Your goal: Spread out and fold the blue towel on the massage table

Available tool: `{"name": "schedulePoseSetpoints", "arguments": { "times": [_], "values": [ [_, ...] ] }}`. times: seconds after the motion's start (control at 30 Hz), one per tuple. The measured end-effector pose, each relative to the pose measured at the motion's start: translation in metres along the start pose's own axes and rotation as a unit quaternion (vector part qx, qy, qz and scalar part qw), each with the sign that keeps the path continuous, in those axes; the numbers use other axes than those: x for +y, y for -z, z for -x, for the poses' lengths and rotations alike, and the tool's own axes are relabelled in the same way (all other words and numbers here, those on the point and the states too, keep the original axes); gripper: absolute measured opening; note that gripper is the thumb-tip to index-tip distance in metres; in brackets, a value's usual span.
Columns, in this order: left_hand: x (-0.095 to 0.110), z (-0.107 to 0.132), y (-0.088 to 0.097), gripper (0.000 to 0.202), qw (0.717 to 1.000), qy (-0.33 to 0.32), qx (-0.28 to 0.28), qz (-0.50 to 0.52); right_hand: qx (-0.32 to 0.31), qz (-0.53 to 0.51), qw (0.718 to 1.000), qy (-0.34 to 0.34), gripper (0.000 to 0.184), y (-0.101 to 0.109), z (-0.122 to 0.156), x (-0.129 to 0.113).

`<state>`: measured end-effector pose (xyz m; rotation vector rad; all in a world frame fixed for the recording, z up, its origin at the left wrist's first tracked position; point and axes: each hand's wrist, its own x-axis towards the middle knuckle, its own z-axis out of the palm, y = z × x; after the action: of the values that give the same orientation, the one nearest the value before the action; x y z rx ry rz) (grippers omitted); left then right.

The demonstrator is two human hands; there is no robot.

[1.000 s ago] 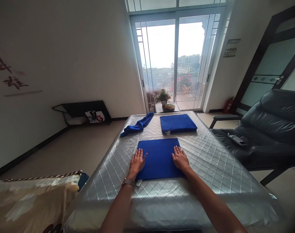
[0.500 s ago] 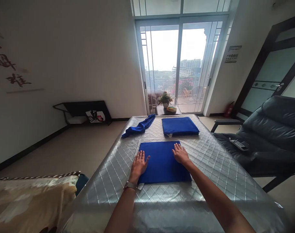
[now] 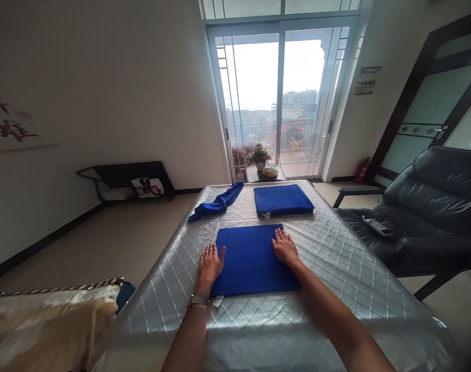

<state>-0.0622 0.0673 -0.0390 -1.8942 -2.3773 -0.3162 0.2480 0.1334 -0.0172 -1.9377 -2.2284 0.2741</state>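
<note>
A blue folded cloth lies flat in front of me on a silver quilted table cover, a white tag poking out at its near left corner. My left hand rests at the cloth's left edge, fingers stretched out and holding nothing. On the right edge, near the far corner, my right hand lies flat with its fingers extended. Beyond sits a second folded blue cloth, thicker, also with a white tag. To its left is a crumpled, twisted blue cloth.
A dark recliner with a device on its seat stands right of the table. A potted plant sits on a chair beyond the far edge, before the sliding glass door. At lower left is a beige blanket; a black folded frame leans by the wall.
My left hand has slid left, from on the cloth to its left edge. My right hand stays near the far right corner. The whole view has shifted slightly.
</note>
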Motion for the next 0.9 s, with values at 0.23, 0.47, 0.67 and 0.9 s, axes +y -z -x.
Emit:
{"name": "schedulePoseSetpoints", "arguments": {
  "times": [0.23,0.47,0.67,0.9],
  "values": [
    [0.077,0.003,0.011,0.081,0.990,-0.136,-0.005,0.032,0.005,-0.016,1.000,0.001,0.068,-0.001,0.000,0.001],
    [0.193,0.003,-0.001,0.076,0.961,-0.252,-0.062,0.097,0.000,0.019,1.000,0.014,0.067,-0.001,0.001,0.003],
    [0.159,-0.013,-0.012,0.079,0.975,-0.199,-0.061,0.081,0.003,0.019,1.000,0.006,0.067,0.000,0.000,0.002],
    [0.051,-0.038,-0.010,0.082,0.995,-0.083,-0.055,0.023,-0.005,0.006,1.000,-0.003,0.068,0.002,0.000,-0.001]
  ]
}}
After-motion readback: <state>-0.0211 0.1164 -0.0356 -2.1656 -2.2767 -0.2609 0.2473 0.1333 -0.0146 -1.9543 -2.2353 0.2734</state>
